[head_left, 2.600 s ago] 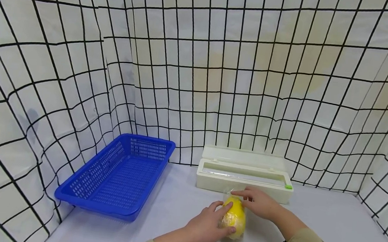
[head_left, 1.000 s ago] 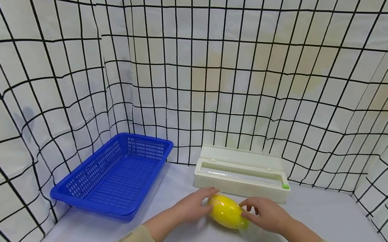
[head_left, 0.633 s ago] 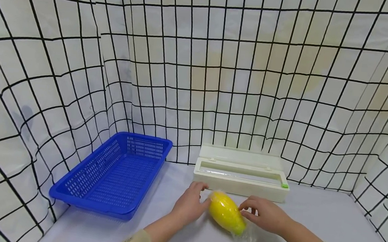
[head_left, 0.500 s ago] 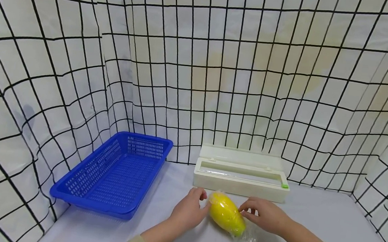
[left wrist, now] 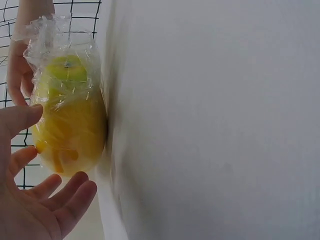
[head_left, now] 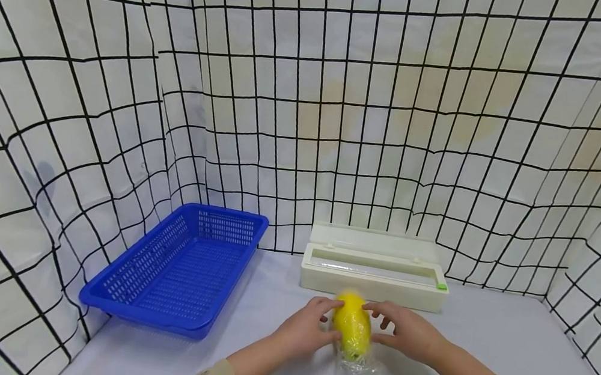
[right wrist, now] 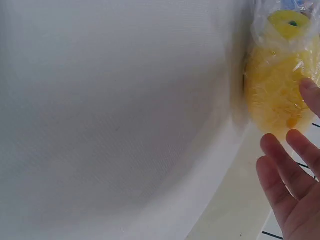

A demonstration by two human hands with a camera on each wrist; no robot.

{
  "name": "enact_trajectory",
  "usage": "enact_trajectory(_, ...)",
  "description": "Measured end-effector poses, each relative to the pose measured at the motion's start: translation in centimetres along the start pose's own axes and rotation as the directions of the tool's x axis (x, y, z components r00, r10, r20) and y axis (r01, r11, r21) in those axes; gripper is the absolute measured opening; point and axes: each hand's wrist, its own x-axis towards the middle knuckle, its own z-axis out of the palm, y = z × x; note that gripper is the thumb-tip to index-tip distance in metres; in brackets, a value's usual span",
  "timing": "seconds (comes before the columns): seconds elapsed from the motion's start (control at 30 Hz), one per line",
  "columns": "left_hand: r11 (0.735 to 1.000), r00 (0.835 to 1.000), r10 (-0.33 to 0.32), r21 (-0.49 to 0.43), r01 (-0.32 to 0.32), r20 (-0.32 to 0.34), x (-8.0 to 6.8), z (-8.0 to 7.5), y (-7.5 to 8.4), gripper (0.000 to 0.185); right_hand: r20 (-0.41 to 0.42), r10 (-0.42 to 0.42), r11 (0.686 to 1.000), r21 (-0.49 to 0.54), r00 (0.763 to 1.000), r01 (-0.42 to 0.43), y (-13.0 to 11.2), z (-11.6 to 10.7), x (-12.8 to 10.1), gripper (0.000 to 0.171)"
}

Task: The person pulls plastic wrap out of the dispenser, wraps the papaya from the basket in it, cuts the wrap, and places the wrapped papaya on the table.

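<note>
Left hand (head_left: 304,331) at 9 o'clock, right hand (head_left: 406,332) at 3, fingers loosely spread, cradle the film-wrapped yellow oval fruit (head_left: 352,332).

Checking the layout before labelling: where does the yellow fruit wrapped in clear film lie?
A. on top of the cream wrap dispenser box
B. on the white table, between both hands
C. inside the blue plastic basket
B: the yellow film-wrapped fruit lies on the white table between the left hand and right hand, apart from the blue plastic basket.

Yellow lemon (head_left: 351,331), film-wrapped, on table
</note>
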Motion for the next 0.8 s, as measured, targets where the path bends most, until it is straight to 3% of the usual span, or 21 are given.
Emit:
enact_trajectory(0.07, 1.000, 0.999, 0.018, -0.015, -0.017, 0.032, 0.3, 0.0, -0.2, 0.063, -0.012, 0.003, 0.999, -0.044, 1.000, -0.004, 0.0, 0.2, 0.0, 0.053)
enact_trajectory(0.23, 0.997, 0.996, 0.046, -0.061, -0.042, 0.077, 1.0, 0.0, -0.7, 0.064, -0.030, -0.002, 0.997, -0.081, 1.000, -0.001, 0.1, 0.6, -0.1, 0.053)
enact_trajectory(0.4, 0.995, 0.997, 0.036, -0.095, -0.030, 0.068, 1.1, -0.1, -0.9, 0.062, -0.063, -0.012, 0.992, -0.128, 0.998, 0.004, -0.1, 0.8, -0.4, 0.054)
enact_trajectory(0.53, 0.993, 0.998, 0.037, -0.110, -0.032, 0.046, 0.7, -0.4, -1.0, 0.050, -0.075, -0.009, 0.987, -0.162, 0.997, -0.003, -0.4, 0.9, -0.6, 0.054)
enact_trajectory(0.67, 0.992, 0.992, 0.126, -0.008, -0.126, 0.025, 0.2, -0.6, -1.2, 0.030, -0.088, -0.044, 0.974, -0.226, 0.995, 0.023, -0.5, 0.9, -1.0, 0.051)
enact_trajectory(0.8, 0.951, 0.964, 0.263, 0.154, -0.266, 0.040, -0.5, -0.9, -1.2, 0.017, -0.093, -0.138, 0.946, -0.309, 0.986, 0.104, -0.6, 0.9, -1.6, 0.054)
